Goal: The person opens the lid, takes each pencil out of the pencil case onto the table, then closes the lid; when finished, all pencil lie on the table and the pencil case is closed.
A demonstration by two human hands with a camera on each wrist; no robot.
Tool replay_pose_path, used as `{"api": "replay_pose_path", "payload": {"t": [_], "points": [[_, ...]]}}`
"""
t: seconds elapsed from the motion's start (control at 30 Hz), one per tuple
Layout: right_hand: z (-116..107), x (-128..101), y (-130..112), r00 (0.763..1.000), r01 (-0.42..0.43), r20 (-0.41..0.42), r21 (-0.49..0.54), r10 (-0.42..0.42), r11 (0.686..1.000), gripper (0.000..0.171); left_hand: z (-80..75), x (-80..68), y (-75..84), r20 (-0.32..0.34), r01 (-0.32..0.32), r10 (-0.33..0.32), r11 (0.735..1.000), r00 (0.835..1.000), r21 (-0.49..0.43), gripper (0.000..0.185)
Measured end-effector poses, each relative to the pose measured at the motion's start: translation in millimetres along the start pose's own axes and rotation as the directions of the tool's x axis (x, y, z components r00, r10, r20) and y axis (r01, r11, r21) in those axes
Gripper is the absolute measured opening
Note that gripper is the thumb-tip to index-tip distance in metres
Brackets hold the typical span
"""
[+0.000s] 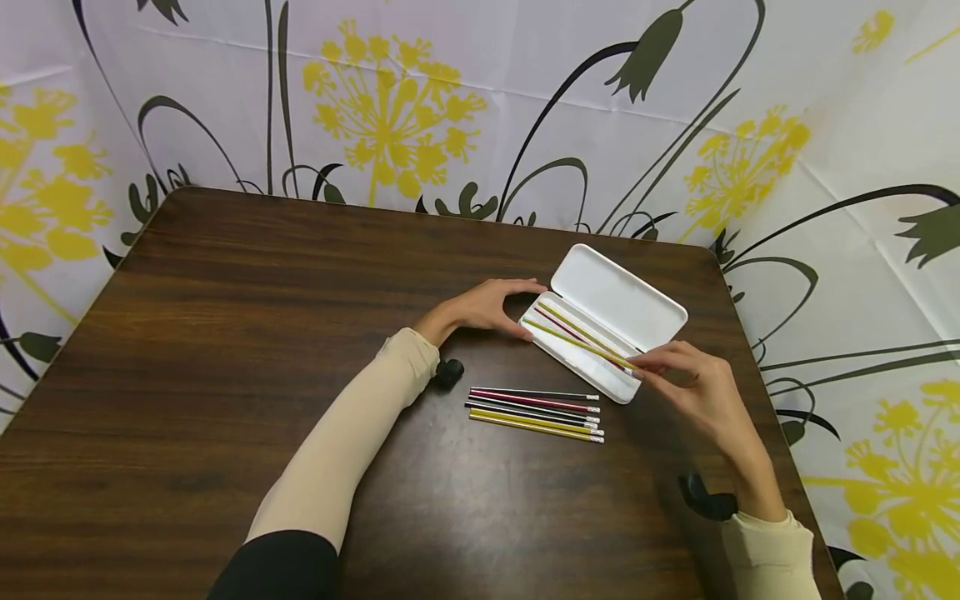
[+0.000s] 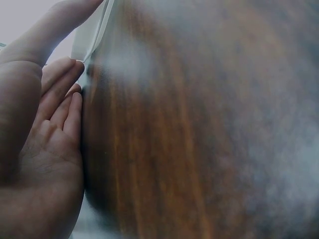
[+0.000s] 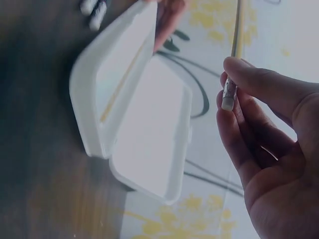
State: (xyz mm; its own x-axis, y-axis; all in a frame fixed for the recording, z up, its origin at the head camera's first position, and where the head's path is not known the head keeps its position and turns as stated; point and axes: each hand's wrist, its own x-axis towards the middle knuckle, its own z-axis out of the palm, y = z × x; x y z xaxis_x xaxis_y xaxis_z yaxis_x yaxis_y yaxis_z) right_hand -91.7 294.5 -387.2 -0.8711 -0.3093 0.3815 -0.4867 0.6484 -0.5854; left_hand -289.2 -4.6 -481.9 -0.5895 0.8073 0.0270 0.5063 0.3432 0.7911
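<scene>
My right hand pinches a yellow pencil near its eraser end, between thumb and fingers. That pencil slants over the tray of an open white pencil case, tip toward the left end. Inside the tray lie a red pencil and another yellow pencil. At the case's left end my left hand holds it, thumb on the near side and fingers on the far side. The right wrist view shows the held pencil's white eraser jutting out below the thumb.
A row of several pencils, black, red and yellow, lies on the brown wooden table in front of the case, erasers to the right. The case's lid leans back behind the tray. A flowered cloth hangs along the table's far and right edges.
</scene>
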Motion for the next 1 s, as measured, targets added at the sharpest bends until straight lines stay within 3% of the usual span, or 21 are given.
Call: {"api": "replay_pose_path", "payload": {"t": [0.17,0.57,1.0], "points": [[11,-12,-11,0.999,0.042,0.032,0.013,-0.043,0.999,0.034,-3.4,2.5,2.2,0.009,0.006,-0.006,1.000,1.000,-0.004,0.085],[29,-26,-12,0.999,0.021,0.048,0.018,-0.022,1.000,0.034,-5.6,5.8,3.8,0.007,0.004,-0.004,1.000,1.000,0.004,0.086],[70,-37,3,0.986,0.115,0.122,-0.015,-0.112,0.993,0.031,1.0,-0.6,0.7,-0.006,0.010,-0.010,1.000,1.000,-0.010,0.084]]}}
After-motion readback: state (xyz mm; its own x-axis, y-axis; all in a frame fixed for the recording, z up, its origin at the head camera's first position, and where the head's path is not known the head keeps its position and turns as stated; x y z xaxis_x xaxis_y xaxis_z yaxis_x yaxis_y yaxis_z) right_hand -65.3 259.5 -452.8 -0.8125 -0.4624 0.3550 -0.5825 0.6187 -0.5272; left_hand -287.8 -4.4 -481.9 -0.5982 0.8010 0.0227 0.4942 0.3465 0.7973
